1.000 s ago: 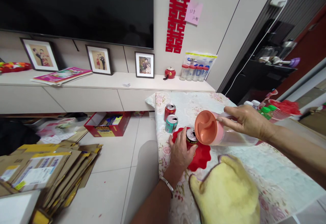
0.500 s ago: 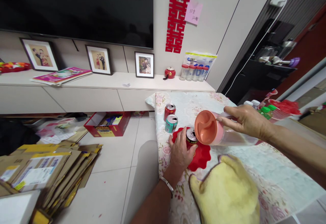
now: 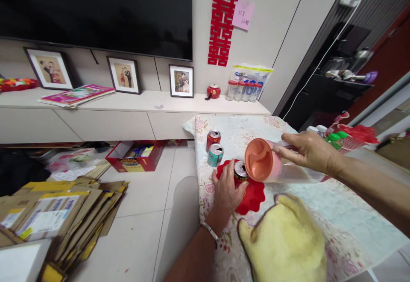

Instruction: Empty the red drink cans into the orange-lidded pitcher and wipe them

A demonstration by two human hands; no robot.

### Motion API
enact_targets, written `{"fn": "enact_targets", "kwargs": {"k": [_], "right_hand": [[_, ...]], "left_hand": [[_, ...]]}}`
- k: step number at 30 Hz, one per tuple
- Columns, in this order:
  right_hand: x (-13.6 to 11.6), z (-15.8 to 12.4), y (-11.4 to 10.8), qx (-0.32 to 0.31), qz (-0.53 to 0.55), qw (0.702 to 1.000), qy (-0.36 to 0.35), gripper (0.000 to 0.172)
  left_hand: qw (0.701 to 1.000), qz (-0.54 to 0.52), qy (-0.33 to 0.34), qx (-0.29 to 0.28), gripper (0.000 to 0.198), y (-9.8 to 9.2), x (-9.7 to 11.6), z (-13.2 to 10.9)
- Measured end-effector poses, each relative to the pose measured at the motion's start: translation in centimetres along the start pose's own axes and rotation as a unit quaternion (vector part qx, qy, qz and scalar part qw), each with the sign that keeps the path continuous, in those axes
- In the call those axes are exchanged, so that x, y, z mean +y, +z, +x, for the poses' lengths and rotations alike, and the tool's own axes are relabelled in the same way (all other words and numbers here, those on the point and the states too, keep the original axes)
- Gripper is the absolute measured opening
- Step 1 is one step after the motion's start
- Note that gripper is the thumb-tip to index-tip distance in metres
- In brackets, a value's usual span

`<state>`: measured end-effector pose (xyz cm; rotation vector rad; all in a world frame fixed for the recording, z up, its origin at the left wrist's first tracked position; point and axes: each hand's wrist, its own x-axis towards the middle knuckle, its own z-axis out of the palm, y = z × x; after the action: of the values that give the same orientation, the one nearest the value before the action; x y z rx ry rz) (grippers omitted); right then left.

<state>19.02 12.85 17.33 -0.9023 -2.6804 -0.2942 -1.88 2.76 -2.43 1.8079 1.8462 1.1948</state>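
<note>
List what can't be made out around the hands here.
- Head view: label of the can, wrapped by the left hand.
- Head view: contents of the pink-lidded bottle, its clear body partly under the right hand.
- Head view: green-capped bottles, mostly behind that wrist.
- Head view: writing on the pink note, too small.

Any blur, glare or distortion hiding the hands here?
Head view: evenly lit, sharp on the left hand, can, right hand and bottle; the wide lens stretches the yellow cloth near the edge; faint reflections on the dark screen.
</note>
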Motion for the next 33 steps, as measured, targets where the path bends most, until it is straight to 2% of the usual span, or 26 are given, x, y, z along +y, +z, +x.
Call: {"fn": "enact_targets", "kwargs": {"k": [33], "right_hand": [[-0.19,0.18,-0.27,-0.011,-0.001,1.0,-0.001,0.048]], "left_hand": [[1.0,0.002,-0.005,-0.009,0.073,-0.29,0.2,-0.03]]}}
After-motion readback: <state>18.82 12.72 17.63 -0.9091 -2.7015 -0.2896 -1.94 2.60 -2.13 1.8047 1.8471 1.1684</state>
